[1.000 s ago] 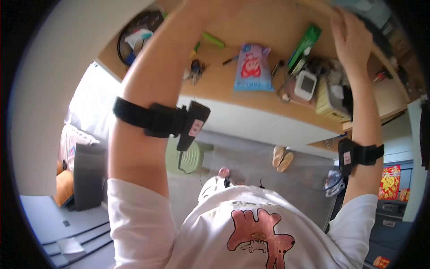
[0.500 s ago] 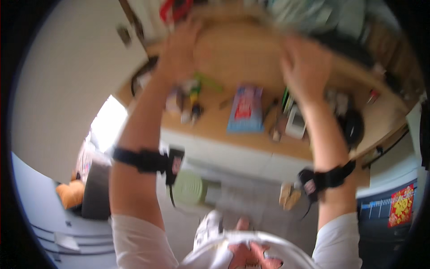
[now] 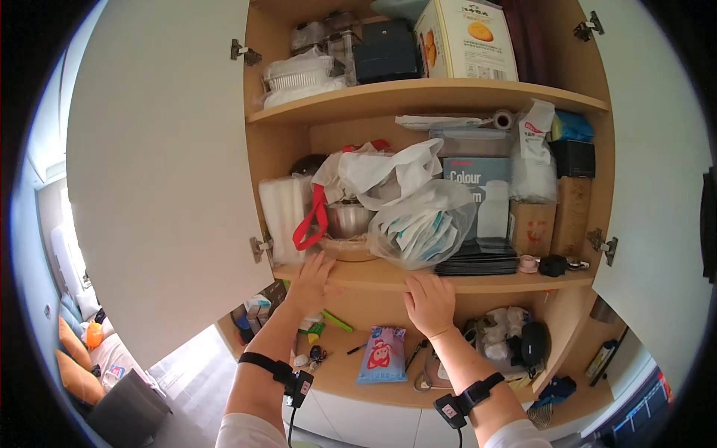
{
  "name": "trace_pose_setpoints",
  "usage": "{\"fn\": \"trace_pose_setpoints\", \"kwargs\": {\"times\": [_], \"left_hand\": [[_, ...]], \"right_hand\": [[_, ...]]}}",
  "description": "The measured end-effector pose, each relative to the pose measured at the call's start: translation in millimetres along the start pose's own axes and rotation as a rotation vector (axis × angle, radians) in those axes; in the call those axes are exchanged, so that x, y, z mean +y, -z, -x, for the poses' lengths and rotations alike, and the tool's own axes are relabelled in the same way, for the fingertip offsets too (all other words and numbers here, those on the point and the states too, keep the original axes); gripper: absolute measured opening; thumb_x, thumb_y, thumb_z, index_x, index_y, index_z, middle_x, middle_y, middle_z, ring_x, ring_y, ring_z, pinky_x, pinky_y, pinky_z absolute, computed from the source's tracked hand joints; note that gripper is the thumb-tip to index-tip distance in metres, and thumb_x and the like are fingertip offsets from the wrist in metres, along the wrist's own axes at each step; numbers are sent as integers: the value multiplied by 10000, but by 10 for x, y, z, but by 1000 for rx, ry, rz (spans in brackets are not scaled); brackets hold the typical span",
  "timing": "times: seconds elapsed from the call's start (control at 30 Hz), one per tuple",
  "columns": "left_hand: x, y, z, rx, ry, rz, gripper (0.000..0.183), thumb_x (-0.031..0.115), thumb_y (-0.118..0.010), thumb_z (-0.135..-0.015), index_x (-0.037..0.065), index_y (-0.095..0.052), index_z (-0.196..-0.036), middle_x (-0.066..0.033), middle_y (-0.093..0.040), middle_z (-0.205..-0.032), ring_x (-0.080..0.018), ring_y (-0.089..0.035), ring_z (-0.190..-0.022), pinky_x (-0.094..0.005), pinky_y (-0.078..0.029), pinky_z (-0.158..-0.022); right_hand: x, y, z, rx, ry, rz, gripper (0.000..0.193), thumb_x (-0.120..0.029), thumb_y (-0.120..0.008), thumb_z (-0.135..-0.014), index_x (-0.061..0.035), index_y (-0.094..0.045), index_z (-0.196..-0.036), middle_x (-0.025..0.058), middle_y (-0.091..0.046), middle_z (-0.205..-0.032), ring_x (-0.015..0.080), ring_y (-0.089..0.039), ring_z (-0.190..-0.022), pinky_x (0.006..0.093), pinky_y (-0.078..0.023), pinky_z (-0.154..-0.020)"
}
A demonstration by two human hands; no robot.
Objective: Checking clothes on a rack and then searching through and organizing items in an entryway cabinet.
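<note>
My left hand [image 3: 310,285] reaches up to the front edge of the middle cupboard shelf [image 3: 388,278], fingers stretched out and holding nothing. Just beyond its fingertips are a round tan container [image 3: 347,249] with a steel pot [image 3: 349,221] above it, and a red strap [image 3: 314,220]. My right hand [image 3: 432,305] rests its fingers flat over the same shelf edge, also empty. Behind it lies a clear plastic bag [image 3: 424,228] of white and blue packets, beside a stack of flat black items [image 3: 478,258]. A crumpled white bag [image 3: 396,168] lies over the pot.
Open cupboard doors flank the shelves, left [image 3: 160,164] and right [image 3: 661,164]. The upper shelf holds a yellow-white box [image 3: 474,45] and plastic containers [image 3: 299,73]. Below, a blue-pink packet [image 3: 382,355] and a black case [image 3: 533,345] sit on the lower surface.
The view has tilted up from the lower surface and floor to the open cupboard shelves. Both hands appear lower in the picture, now at the shelf edge.
</note>
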State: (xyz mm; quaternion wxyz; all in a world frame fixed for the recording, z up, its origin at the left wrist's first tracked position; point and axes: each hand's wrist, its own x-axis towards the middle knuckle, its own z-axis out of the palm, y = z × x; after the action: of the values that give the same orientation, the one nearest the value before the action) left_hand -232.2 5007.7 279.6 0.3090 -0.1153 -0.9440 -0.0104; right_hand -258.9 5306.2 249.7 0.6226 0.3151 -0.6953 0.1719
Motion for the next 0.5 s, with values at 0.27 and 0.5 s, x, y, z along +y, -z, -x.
{"fn": "trace_pose_setpoints", "kwargs": {"times": [0.27, 0.5], "left_hand": [[-4, -40, -84, -38, 21, 10, 769, 563, -537, -891, 100, -349, -1477, -177, -228, -1573, -315, -188, -1468, -482, -128, -1189], [-70, -70, -30, -14, -8, 19, 761, 563, -524, -900, 97, -348, -1475, -175, -223, -1577, -315, -189, -1468, -485, -133, -1188]], "right_hand": [[22, -4, 3, 20, -11, 28, 279, -173, -678, -724, -109, -612, -988, 28, -631, -1015, 206, -589, -935, 370, -418, -809], [-44, 32, -16, -54, -38, 52, 271, -199, -661, -753, -108, -610, -1002, 41, -623, -1037, 224, -569, -976, 387, -404, -830]]}}
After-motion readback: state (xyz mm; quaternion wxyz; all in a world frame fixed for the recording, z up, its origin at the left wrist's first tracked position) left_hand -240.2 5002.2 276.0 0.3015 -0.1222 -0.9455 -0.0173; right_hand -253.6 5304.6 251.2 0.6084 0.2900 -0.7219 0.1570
